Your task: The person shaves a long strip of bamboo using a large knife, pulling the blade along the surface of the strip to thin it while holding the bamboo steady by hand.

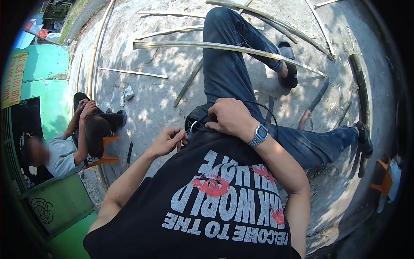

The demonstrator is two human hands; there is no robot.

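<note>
At my waist is a black pouch (pixel 196 115) with a pale metal ring (pixel 195 125) on its side. My left hand (pixel 170 140) is beside it, thumb and fingers pinched together; whatever lies between them is hidden. Across the pouch's other side rests my right hand (pixel 228 115), fingers curled down at the black cloth, their tips partly covered. A black cable (pixel 268 110) loops out to the right from near that hand. Over my bent leg lies a long split bamboo strip (pixel 181 45), touched by neither hand.
Several bamboo strips (pixel 188 82) lie about the concrete ground. Right of my feet are a dark-bladed machete (pixel 318 97) and a bamboo pole (pixel 360 86). A person (pixel 69 151) sits at left on an orange chair (pixel 108 151), near a dark knife-like blade (pixel 130 153).
</note>
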